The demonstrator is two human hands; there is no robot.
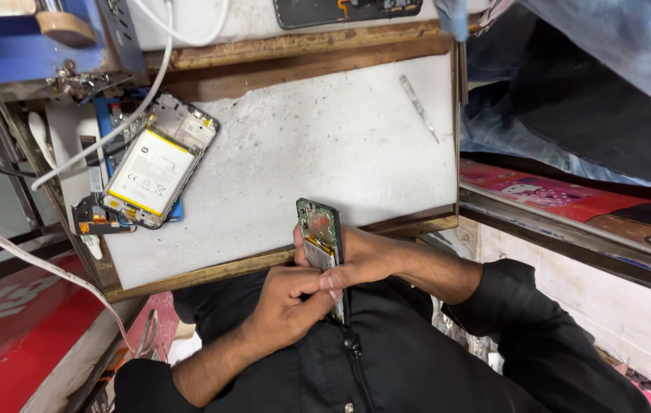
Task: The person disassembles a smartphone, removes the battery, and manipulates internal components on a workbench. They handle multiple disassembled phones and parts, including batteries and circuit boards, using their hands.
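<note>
Near the bottom centre of the head view, both of the person's hands hold an opened phone (pixel 322 241) upright on its long edge, just over the near rim of the white table (pixel 341 145). The right hand (pixel 367 256) wraps the phone from the right, fingers curled across its exposed back. The left hand (pixel 287 302) comes up from below, its grip pinched closed on the phone's lower part, fingertips meeting the right hand's there. Green circuit board and a silvery battery area show inside the phone.

Judging by this, the step in hand is work on the phone's internals at its lower half, perhaps freeing or seating a part; the next move would call for a steady hold by the right hand and fine fingertip pressure from the left.

Far left on the table lies a second opened phone (pixel 159 162) with a white and yellow battery, a white cable (pixel 123 122) crossing it. A thin metal tool (pixel 419 107) lies far right.

Exactly what the left fingertips press is hidden by the fingers. The phone's lower end is lost against the black shirt. Another phone frame at the top edge is cut off.
</note>
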